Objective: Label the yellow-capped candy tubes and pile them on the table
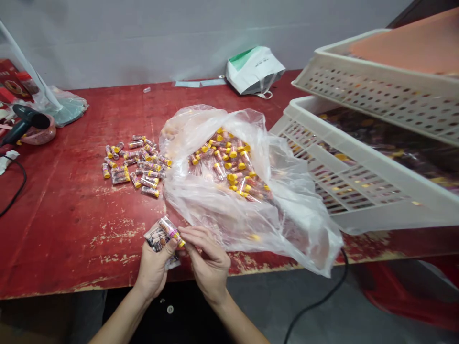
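My left hand (pixel 155 270) grips a small clear tube with a yellow cap (pixel 171 231) and a printed paper or film wrapper (pixel 157 239). The fingertips of my right hand (pixel 208 258) pinch the tube's capped end. Just past my hands lies a clear plastic bag (pixel 229 224), open and holding many similar tubes (pixel 225 162). Several more tubes lie in a loose heap (pixel 138 167) on the bare table, to the left of the bag. Part of the wrapper is hidden by my left hand.
The worn red table (pixel 71 220) has a black hot-air tool (pixel 27 122) at far left. Two white perforated crates (pixel 362 95) are stacked offset at right, the lower holding tubes. A white bag (pixel 253 71) stands behind, and a black cable (pixel 322 296) runs below.
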The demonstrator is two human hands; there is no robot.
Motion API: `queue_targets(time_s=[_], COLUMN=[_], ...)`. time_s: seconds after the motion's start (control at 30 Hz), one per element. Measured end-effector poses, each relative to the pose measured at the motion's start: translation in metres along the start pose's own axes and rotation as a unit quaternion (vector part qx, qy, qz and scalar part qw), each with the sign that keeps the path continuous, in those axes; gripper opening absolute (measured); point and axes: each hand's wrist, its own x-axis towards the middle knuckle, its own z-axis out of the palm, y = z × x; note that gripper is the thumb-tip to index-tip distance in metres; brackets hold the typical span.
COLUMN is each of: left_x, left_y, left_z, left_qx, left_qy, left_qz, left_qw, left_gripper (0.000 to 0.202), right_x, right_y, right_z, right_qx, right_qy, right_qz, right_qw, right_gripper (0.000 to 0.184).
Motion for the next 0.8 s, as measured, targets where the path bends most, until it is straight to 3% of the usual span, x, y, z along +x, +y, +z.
queue_targets(time_s=[0.1, 0.2, 0.33, 0.4, 0.47, 0.63, 0.7, 0.8], left_x=[0.013, 0.029, 0.044, 0.046, 0.047, 0.045, 0.045, 0.045], left_y=[0.005, 0.009, 0.014, 0.018, 0.022, 0.031, 0.031, 0.027], left_z=[-0.005, -0.013, -0.027, -0.034, -0.040, -0.046, -0.041, -0.027], left_qx=[-0.011, -0.040, -0.053, -0.050, -0.053, -0.084, -0.103, -0.134], left_qy=[0.009, 0.026, 0.065, 0.084, 0.103, 0.138, 0.129, 0.116], left_qz=[0.005, 0.005, 0.003, -0.001, -0.010, -0.023, -0.022, -0.007], left_qw=[1.000, 0.999, 0.996, 0.995, 0.993, 0.987, 0.986, 0.984], left_gripper=[0.038, 0.044, 0.047, 0.040, 0.029, 0.016, 0.016, 0.022], right_x=[0.007, 0.032, 0.100, 0.140, 0.175, 0.226, 0.227, 0.196], right_y=[0.014, 0.038, 0.070, 0.079, 0.083, 0.088, 0.086, 0.067], right_z=[0.010, 0.035, 0.080, 0.085, 0.071, -0.010, -0.028, -0.025], right_qx=[0.035, 0.040, -0.043, -0.088, -0.149, -0.304, -0.332, -0.337], right_qy=[0.009, 0.016, 0.006, -0.005, -0.006, 0.034, 0.023, -0.013], right_qz=[0.048, 0.107, 0.107, 0.092, 0.091, 0.173, 0.196, 0.178], right_qw=[0.998, 0.993, 0.993, 0.992, 0.985, 0.936, 0.922, 0.924], right_gripper=[0.018, 0.017, 0.025, 0.025, 0.027, 0.034, 0.037, 0.043])
